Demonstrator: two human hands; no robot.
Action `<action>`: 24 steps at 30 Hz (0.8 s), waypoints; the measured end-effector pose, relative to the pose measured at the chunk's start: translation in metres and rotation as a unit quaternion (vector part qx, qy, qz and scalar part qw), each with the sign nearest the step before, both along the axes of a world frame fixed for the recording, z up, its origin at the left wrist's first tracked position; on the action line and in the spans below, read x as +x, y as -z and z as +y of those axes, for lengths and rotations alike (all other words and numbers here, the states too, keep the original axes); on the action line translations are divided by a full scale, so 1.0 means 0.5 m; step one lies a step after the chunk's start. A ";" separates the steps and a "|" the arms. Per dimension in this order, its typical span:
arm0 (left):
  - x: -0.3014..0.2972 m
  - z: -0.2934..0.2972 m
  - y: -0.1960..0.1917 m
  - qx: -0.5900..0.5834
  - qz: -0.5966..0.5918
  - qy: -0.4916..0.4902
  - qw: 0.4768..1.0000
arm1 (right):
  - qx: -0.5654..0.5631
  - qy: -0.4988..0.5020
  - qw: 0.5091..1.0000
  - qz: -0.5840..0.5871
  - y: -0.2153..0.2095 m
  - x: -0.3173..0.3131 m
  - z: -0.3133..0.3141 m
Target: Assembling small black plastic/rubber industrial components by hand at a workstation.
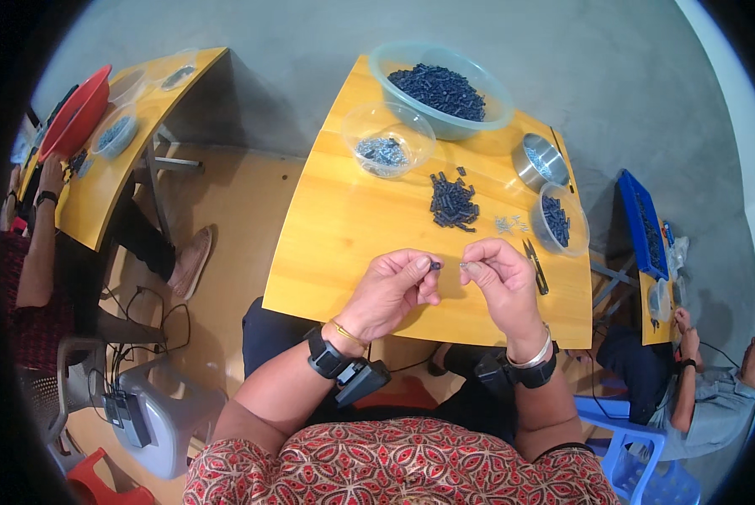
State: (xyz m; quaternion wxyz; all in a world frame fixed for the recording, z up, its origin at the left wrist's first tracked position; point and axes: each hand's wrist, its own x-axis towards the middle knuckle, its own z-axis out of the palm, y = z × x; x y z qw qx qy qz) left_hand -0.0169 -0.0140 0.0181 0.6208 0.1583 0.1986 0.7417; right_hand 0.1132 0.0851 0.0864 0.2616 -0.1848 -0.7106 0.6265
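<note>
My left hand (394,288) pinches a small dark plastic piece (435,265) between thumb and fingertips, just above the yellow wooden table (344,227). My right hand (497,273) pinches a tiny silvery metal part (464,266) right beside it, the two tips almost touching. A loose pile of dark plastic pieces (453,202) lies on the table beyond my hands, with a few small metal parts (508,224) to its right.
A large clear bowl of dark pieces (441,89), a smaller clear bowl of metal parts (387,140), a steel cup (540,162), a small clear tub (559,220) and small snips (535,267) stand around. Other people work at tables to the left (100,177) and right (646,227).
</note>
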 end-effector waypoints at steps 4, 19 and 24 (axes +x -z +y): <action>-0.001 -0.002 -0.003 -0.001 0.002 -0.001 1.000 | 0.141 0.018 0.990 -0.010 0.008 -0.009 -0.006; 0.003 0.000 0.003 -0.021 0.037 -0.025 0.999 | 0.295 0.005 0.954 -0.056 -0.008 -0.021 -0.018; 0.005 -0.001 -0.001 -0.026 0.044 -0.033 0.998 | 0.315 -0.004 0.946 -0.071 -0.017 -0.018 -0.019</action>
